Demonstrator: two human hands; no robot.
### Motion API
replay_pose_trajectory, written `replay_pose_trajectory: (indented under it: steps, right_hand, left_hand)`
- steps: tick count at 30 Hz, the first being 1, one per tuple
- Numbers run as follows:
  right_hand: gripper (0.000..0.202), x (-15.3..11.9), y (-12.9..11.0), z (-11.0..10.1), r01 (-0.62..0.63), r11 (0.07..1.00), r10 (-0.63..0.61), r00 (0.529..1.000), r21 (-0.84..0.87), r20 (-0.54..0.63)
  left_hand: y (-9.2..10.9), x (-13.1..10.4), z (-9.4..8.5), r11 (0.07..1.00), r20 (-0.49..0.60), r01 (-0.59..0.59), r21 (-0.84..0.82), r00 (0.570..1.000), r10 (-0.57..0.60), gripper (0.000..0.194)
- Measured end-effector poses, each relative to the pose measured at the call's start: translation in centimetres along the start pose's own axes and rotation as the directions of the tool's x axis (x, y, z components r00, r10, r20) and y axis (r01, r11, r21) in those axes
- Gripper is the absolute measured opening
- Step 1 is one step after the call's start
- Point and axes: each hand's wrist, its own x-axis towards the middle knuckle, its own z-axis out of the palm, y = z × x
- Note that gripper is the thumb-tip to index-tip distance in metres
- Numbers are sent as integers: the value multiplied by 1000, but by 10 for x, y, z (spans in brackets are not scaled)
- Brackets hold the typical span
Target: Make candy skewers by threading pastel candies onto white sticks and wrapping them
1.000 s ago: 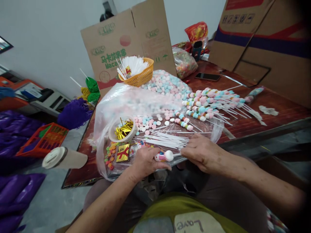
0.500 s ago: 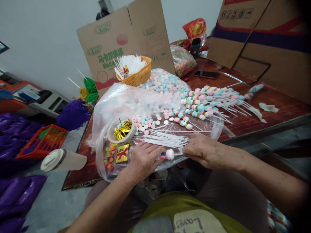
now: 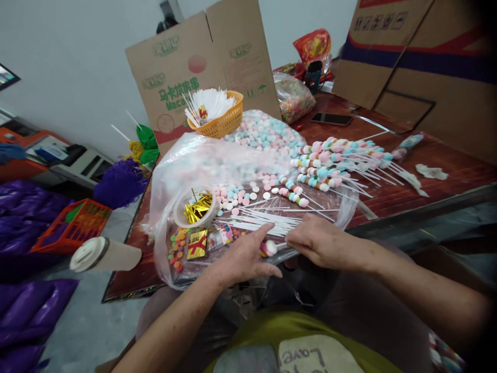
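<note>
My right hand is closed on the white stick of a candy skewer, whose candy end points left. Fingers apart, my left hand hovers around the skewer's candy end and hides part of it; nothing is gripped in it. Just beyond the hands lies a pile of white sticks on clear plastic. A bowl of gold ties, a gold packet with a red ribbon print and small colourful gummies are left of them. Finished-looking skewers are heaped at the right.
Pink, blue and white candies fill a plastic bag. Behind it stand a yellow basket of white wrappers and a cardboard box. A phone lies behind the skewers; a lidded cup is at the left edge.
My left hand has opened and shifted slightly right, uncovering a small printed packet beside the gold one. My right hand has moved slightly left, and its stick now shows.
</note>
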Motion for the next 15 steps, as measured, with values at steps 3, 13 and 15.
replay_pose_trajectory:
  steps: [3,13,15]
  right_hand:
    - [32,-5,10,-4,-94,971,84,995,219,55]
    - [19,-9,17,-12,228,963,-249,957,-141,-151]
    - [18,-10,16,-12,247,956,-274,944,-157,-185]
  left_hand:
    - [-3,-5,1,955,-121,66,288,992,-32,68]
    - [-31,-14,-29,741,608,329,-586,783,132,31]
    - [-28,-13,-28,687,609,386,-615,786,104,33]
